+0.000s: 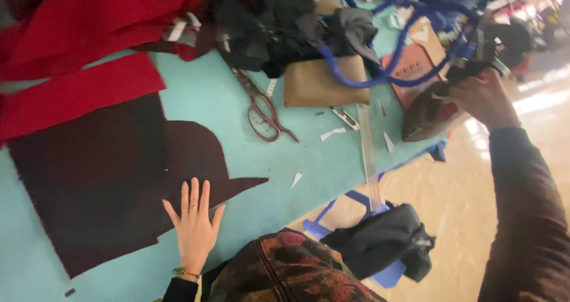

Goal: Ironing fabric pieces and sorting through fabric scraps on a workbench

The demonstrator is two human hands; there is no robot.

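Note:
My left hand [194, 223] lies flat, fingers spread, on a dark maroon cut fabric piece [101, 183] spread over the turquoise table [249, 159]. My right hand [484, 97] reaches out to the far right and grips the handle of a dark clothes iron [428, 113] resting at the table's edge, with a thick blue cord [392, 64] looping away from it. Red-handled scissors [261, 109] lie in the middle of the table, between the two hands.
Red fabric [77, 47] is heaped at the upper left, black cloth [279, 23] and brown paper pieces [320, 82] at the back. A clear ruler [368, 153] overhangs the table edge. Dark cloth [386, 242] hangs on a blue stool below. Small white scraps are scattered.

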